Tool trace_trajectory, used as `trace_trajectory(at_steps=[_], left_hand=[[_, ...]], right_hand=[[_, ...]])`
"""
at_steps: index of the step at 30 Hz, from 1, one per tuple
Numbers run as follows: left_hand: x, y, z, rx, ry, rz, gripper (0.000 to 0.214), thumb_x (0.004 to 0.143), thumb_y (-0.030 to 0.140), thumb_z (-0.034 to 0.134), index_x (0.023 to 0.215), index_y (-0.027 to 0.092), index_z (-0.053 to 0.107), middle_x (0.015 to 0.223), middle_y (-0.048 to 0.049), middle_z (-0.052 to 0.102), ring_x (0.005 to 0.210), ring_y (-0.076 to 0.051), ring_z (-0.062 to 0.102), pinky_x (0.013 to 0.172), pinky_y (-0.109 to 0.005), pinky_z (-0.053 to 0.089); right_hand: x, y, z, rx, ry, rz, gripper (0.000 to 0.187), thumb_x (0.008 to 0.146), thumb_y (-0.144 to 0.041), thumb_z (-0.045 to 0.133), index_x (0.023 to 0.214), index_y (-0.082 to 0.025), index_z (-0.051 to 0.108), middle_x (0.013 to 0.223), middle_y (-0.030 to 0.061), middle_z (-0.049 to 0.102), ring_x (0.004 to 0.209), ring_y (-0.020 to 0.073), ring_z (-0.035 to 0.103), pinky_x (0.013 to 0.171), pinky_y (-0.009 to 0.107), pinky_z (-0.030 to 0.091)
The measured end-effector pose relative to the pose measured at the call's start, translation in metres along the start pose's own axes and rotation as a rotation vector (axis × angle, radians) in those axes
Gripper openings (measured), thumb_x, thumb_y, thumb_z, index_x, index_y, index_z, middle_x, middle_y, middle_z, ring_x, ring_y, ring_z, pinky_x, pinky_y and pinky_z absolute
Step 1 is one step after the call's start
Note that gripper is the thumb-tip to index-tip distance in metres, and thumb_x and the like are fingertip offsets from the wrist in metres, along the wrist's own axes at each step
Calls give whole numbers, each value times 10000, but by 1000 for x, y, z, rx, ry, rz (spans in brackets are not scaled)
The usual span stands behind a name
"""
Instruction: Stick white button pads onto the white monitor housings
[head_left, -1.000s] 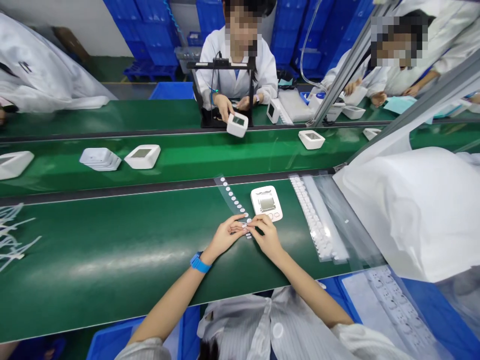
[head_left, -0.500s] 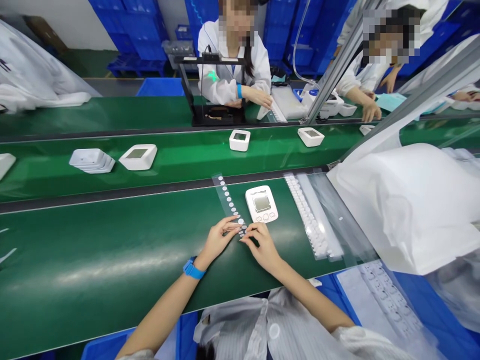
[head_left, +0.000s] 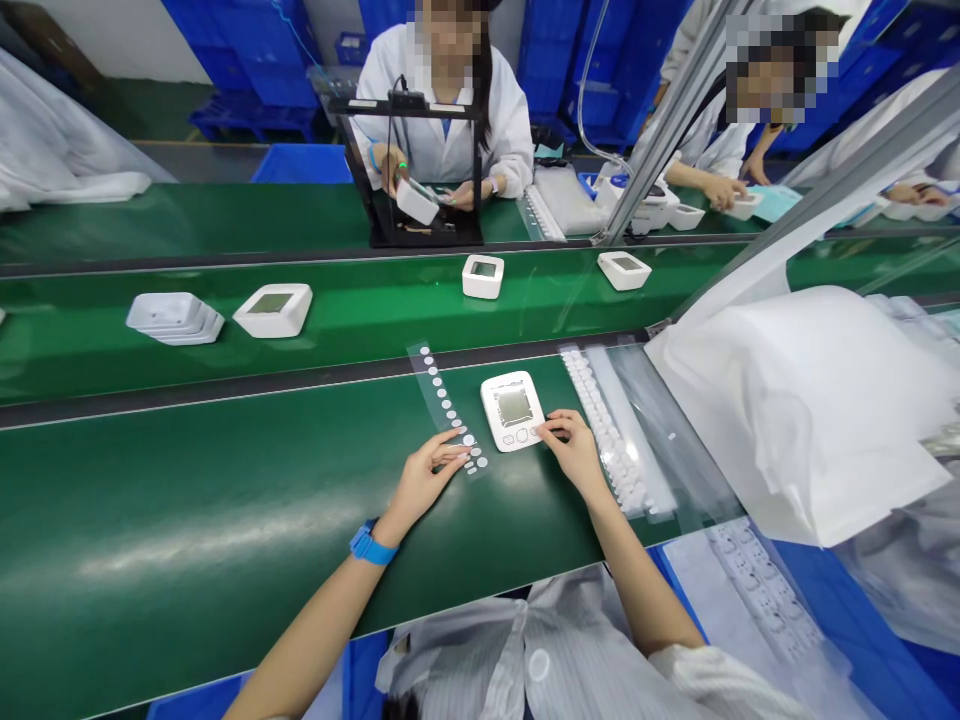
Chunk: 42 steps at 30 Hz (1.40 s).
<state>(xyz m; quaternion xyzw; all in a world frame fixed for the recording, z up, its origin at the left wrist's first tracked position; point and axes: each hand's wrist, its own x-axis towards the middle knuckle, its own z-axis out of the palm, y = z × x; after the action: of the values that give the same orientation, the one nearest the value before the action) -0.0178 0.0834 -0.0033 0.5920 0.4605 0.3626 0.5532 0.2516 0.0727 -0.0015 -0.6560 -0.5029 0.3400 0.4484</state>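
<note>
My left hand (head_left: 429,476), with a blue wristband, rests its fingertips on the lower end of a clear strip of round white stickers (head_left: 442,398); its thumb and fingers are closed there. To the right of the strip lies a white device with a grey screen (head_left: 514,408), face up, with button outlines under the screen. My right hand (head_left: 576,446) has thumb and forefinger pinched at the device's lower right corner, over a button outline. Anything between those fingertips is too small or hidden to name.
More sticker strips (head_left: 607,430) lie to the right, beside a large white bag (head_left: 795,390). Beyond the dark rail (head_left: 225,382), a green belt carries white devices (head_left: 482,276) and stacked white shells (head_left: 176,316). Across it, a co-worker (head_left: 442,90) handles a device behind a black frame (head_left: 352,150).
My right hand has moved from the strip's lower end to the device's lower right corner. My left hand stays on the strip. The co-worker opposite now holds a white device.
</note>
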Motion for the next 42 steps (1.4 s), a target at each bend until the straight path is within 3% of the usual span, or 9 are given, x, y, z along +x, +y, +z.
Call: trace_trajectory(at_steps=[10, 19, 22, 27, 31, 38, 42], left_hand=[[1, 0, 1, -48, 11, -18, 508, 804, 427, 679, 1225, 172, 554, 1016, -100, 755, 1014, -255, 697, 913, -416, 559], [0, 3, 1, -30, -2, -19, 501, 821, 410, 661, 1243, 167, 543, 1030, -98, 751, 1027, -247, 692, 927, -410, 549], [0, 2, 1, -37, 1, -19, 505, 817, 405, 665, 1241, 160, 543, 1027, -101, 752, 1022, -247, 694, 922, -408, 551], [1, 0, 1, -35, 5, -20, 523, 804, 412, 673, 1237, 149, 543, 1018, -107, 753, 1008, -249, 699, 919, -409, 553], [1, 0, 2, -20, 7, -22, 518, 800, 419, 671, 1226, 151, 548, 1014, -106, 754, 1011, -252, 698, 920, -412, 553], [1, 2, 1, 1, -30, -11, 504, 829, 393, 642, 1260, 156, 528, 1046, -105, 745, 1021, -241, 692, 921, -399, 550], [1, 2, 1, 92, -99, 12, 527, 858, 370, 605, 1337, 195, 471, 1146, -97, 710, 994, -224, 695, 900, -390, 553]], right_hand=[[2, -6, 2, 133, -27, 40, 359, 687, -528, 740, 724, -176, 676, 1027, 67, 522, 833, 184, 625, 778, 386, 587], [-6, -14, 5, 18, -11, -35, 322, 793, -499, 654, 757, -179, 636, 1043, 79, 517, 883, 196, 613, 784, 383, 582], [-6, -11, 6, 28, 17, -37, 308, 787, -484, 665, 862, -194, 593, 1062, 81, 522, 904, 200, 612, 767, 378, 581], [2, 4, 4, 168, 8, 85, 443, 699, -467, 747, 989, -219, 521, 1031, 67, 581, 906, 204, 622, 763, 377, 565], [5, 8, 3, 257, 53, 121, 441, 746, -510, 683, 1028, -213, 520, 1070, 79, 589, 881, 184, 618, 771, 369, 552], [-4, 0, 9, -77, 63, -3, 438, 791, -493, 642, 1087, -176, 582, 1167, 133, 549, 931, 227, 579, 713, 364, 541], [-12, -1, 17, -155, -13, -74, 412, 900, -482, 489, 1178, -198, 600, 1287, 136, 518, 1185, 278, 486, 958, 456, 465]])
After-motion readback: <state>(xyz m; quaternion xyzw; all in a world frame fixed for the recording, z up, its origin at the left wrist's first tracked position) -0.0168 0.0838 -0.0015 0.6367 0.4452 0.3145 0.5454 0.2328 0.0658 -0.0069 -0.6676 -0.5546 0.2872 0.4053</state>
